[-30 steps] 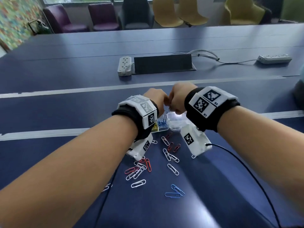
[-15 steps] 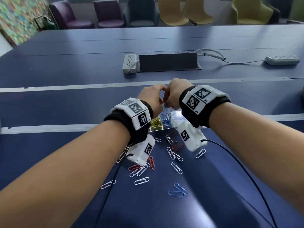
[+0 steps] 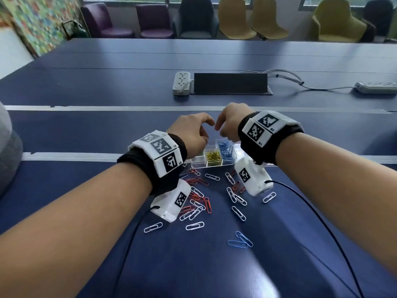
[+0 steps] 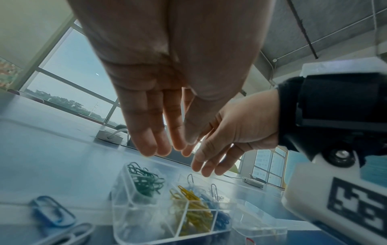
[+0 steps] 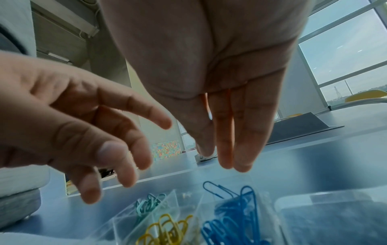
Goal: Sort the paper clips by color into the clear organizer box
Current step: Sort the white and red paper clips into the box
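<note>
Meeting room: long blue table (image 3: 86, 130), chairs (image 3: 234, 18) along the far wall, a power strip (image 3: 181, 82) mid-table.

Left to right. Left hand (image 3: 190, 134) hovers over the box (image 3: 211, 163), fingers loosely spread, pinching nothing; the left wrist view shows the fingertips (image 4: 146, 145) apart and bare. Right hand (image 3: 229, 123) sits just beside it over the blue section, fingers hanging straight and close together, also empty as far as the right wrist view shows, though the thumb side is partly hidden.

Box contents, left to right: green clips (image 4: 145, 180), yellow clips (image 3: 213, 156), blue clips (image 3: 225, 149). Remaining sections look empty or hold something pale; too blurred to tell.

Unsorted clips lie loose on the table in front of the box: red clips (image 3: 196, 181) and white clips (image 3: 194, 225) mixed under the left wrist, more white to the right, and two blue strays (image 3: 240, 241) nearest the person, well apart from the rest.

Handling, judged: clips are light, stiff wire with a slick coating, lying flat. Best taken by a fingertip pinch across the narrow width, or slid to lift one end first. Overlapping ones in the red/white pile may hook together and come up in pairs. Box is light plastic and could skid if bumped.
</note>
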Tool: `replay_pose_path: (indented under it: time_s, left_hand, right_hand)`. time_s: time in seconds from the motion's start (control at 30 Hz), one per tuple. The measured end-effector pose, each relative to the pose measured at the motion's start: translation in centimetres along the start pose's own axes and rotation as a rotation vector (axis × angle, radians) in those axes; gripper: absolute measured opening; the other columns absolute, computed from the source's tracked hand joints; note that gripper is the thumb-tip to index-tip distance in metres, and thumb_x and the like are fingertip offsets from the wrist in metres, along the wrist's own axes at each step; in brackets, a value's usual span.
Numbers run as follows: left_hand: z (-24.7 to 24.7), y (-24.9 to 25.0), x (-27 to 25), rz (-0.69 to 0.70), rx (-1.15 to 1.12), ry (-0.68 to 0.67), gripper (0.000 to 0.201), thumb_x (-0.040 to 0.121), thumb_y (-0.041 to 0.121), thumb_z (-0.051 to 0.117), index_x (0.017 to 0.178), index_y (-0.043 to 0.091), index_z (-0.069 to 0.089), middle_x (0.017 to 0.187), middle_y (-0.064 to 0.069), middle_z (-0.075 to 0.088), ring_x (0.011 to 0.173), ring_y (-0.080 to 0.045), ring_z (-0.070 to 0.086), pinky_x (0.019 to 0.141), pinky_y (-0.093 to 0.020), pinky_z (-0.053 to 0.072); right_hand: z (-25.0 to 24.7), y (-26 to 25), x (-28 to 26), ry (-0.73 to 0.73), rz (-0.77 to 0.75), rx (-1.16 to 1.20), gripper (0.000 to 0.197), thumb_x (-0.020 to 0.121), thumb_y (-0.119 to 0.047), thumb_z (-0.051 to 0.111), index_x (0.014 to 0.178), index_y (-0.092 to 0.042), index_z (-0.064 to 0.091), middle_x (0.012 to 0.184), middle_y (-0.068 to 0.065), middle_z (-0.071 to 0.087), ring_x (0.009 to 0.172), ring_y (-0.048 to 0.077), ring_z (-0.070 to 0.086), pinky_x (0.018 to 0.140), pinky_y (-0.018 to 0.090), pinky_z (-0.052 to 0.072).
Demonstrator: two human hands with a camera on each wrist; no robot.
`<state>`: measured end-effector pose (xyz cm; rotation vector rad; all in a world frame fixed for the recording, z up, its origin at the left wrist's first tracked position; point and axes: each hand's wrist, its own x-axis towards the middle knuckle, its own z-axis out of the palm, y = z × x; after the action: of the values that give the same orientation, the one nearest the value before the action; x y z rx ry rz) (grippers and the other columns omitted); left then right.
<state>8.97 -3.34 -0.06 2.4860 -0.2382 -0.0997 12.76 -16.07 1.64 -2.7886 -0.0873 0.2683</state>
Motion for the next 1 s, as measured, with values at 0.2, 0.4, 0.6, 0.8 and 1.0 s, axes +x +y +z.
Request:
replay_pose_path:
  time_s: [0.2,0.4,0.6,0.8,1.0]
  left_hand:
    - [-1.2,-1.3,-2.0,0.024,0.072,-0.017,0.023,0.087,0.020,0.061,0.109,0.023,0.064,0.087,0.004,0.065,0.081,-0.012,0.059,0.078,-0.023,0.045]
    - [-1.9,-2.9,-3.2,-0.036,0.220,-0.047,0.017,0.088,0.022,0.060,0.102,0.023,0.068,0.089,0.003,0.063,0.082,-0.013,0.056,0.080,-0.023,0.043]
    - [-2.3,-4.9,-4.9,-0.126,0.360,-0.124,0.014,0.086,0.027,0.062,0.098,0.024,0.070,0.083,0.007,0.060,0.082,-0.013,0.055,0.080,-0.023,0.045]
    - [-2.0,-4.8,-5.5,-0.154,0.427,-0.231,0.010,0.078,0.030,0.072,0.082,0.021,0.075,0.065,0.012,0.061,0.076,-0.011,0.061,0.076,-0.027,0.053]
    - [-1.5,-4.3,-6.2,-0.176,0.541,-0.261,0.017,0.072,0.036,0.077,0.077,0.020,0.074,0.073,0.004,0.068,0.077,-0.015,0.063,0.063,-0.023,0.043]
  right_hand:
    - [-0.5,1.7,-1.6,0.028,-0.091,-0.036,0.027,0.086,-0.004,0.054,0.100,-0.018,0.074,0.082,0.001,0.066,0.072,0.021,0.063,0.079,0.033,0.058]
    - [0.9,2.4,-2.8,-0.117,-0.231,-0.351,0.056,0.090,-0.003,0.037,0.137,-0.032,0.047,0.140,0.005,0.052,0.124,0.026,0.051,0.104,0.034,0.043]
    - [1.4,1.9,-2.8,-0.130,-0.248,-0.442,0.054,0.090,-0.003,0.037,0.140,-0.019,0.046,0.141,0.011,0.049,0.129,0.030,0.046,0.106,0.039,0.041]
    - [1.7,0.4,-4.6,-0.039,-0.372,-0.359,0.039,0.089,-0.011,0.044,0.121,-0.020,0.065,0.123,0.011,0.062,0.114,0.029,0.056,0.099,0.035,0.047]
    - [4.5,-3.5,-5.7,-0.113,-0.533,-0.353,0.025,0.084,-0.017,0.050,0.092,-0.020,0.074,0.096,0.010,0.071,0.088,0.034,0.064,0.075,0.031,0.053]
